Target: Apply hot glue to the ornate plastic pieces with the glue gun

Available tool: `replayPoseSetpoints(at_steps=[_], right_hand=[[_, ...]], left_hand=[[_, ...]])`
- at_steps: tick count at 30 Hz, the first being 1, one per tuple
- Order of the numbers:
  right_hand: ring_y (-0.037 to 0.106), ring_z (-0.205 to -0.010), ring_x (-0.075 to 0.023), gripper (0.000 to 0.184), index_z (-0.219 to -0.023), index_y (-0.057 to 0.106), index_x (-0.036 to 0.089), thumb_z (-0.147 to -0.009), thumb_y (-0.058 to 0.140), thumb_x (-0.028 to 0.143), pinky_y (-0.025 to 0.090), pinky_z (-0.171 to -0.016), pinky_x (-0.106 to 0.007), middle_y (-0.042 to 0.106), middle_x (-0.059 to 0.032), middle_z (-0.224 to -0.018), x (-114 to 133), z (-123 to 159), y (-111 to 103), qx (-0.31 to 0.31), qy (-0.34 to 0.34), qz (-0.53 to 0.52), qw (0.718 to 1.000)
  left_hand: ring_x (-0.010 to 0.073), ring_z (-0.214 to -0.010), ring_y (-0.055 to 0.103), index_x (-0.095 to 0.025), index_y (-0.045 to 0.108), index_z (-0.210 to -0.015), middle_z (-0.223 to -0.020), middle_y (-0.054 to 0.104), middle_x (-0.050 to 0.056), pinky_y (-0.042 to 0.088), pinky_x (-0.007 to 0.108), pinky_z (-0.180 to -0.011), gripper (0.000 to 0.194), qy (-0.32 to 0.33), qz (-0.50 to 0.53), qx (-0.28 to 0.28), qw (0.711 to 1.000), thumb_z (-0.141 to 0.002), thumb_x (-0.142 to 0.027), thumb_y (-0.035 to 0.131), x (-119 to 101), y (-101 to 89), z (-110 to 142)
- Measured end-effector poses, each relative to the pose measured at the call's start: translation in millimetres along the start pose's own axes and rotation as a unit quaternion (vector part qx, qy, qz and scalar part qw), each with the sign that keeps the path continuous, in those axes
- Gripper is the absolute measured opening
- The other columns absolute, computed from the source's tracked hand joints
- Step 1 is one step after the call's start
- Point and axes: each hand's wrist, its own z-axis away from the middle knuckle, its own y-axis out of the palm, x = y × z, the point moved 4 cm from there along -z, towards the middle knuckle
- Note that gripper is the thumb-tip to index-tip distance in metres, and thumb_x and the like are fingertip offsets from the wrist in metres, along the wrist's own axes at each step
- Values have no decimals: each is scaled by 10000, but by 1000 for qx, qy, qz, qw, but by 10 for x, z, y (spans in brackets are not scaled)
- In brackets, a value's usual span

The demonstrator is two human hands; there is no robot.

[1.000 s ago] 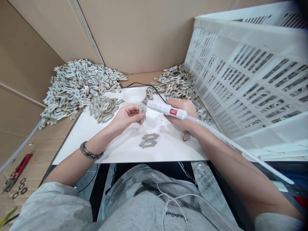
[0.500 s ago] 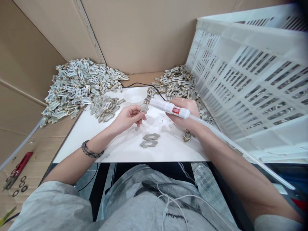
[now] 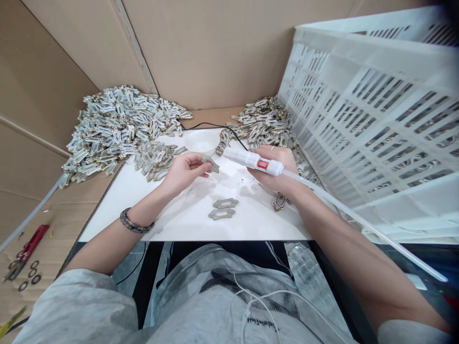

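Note:
Between the thumb and fingers of my left hand [image 3: 188, 173] is a small grey label-holder plate [image 3: 212, 163], tilted above the white board [image 3: 186, 215]. My right hand [image 3: 283, 162] grips a white hot glue gun [image 3: 253, 160] with a red part on its body. A long translucent glue stick [image 3: 358, 217] runs out of its rear, over my right forearm. The gun's front end points left, a short gap from the held plate. Two more grey plates [image 3: 223, 209] lie flat on the board below, one above the other. A patterned plate [image 3: 278, 201] rests beneath my right wrist.
A large heap of plates [image 3: 118, 129] is at the back left, with a smaller grey pile [image 3: 154, 160] before it. Another heap [image 3: 265, 122] borders the white slatted crate [image 3: 358, 114] on the right. A black cable [image 3: 208, 124] crosses behind. Red-handled scissors [image 3: 30, 248] lie left.
My left hand has shifted slightly left and up, turning the plate so more of it shows. My right hand and the glue gun are nearly still; the glue stick's rear end has moved slightly right.

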Motion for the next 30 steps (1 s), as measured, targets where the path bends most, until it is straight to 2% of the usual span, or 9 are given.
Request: replayPoseSetpoints(at_steps=[5,8,13,24,30], right_hand=[[407,-595,-143,263,-628,283,242,-722,527,267,308,-593,-299,404,18,-634,21,2,6,-6,-26,-25,999],[372,-568,-134,263,-624,284,241,-712,530,271,300,-581,-298,392,24,-629,32,8,5,-2,-29,-38,999],[399,-581,-137,239,-618,315,239,-706,535,266,306,-586,-295,425,20,-641,38,10,16,11,-29,-41,999],[411,-575,-136,233,-611,320,237,-707,530,267,286,-580,-295,423,21,-629,33,5,24,13,-23,-35,999],[380,-564,-132,255,-611,296,236,-710,527,275,265,-577,-300,399,23,-622,35,1,21,8,-18,-30,999]], left_hand=[[128,-592,624,-119,698,-780,-683,707,51,544,253,-597,366,-17,17,-25,999,-628,-412,855,26,-26,-6],[120,-573,611,-119,698,-801,-675,700,40,546,256,-600,396,-18,33,-35,999,-605,-418,870,25,-28,-9],[106,-569,598,-122,706,-771,-675,687,28,544,245,-602,374,6,40,-21,999,-624,-427,863,11,-14,-17],[128,-679,622,-125,736,-983,-792,698,45,557,235,-613,394,58,19,19,998,-708,-393,823,-25,25,-21],[119,-645,606,-129,736,-980,-771,677,32,566,247,-611,359,81,12,22,996,-721,-362,819,-20,18,-26]])
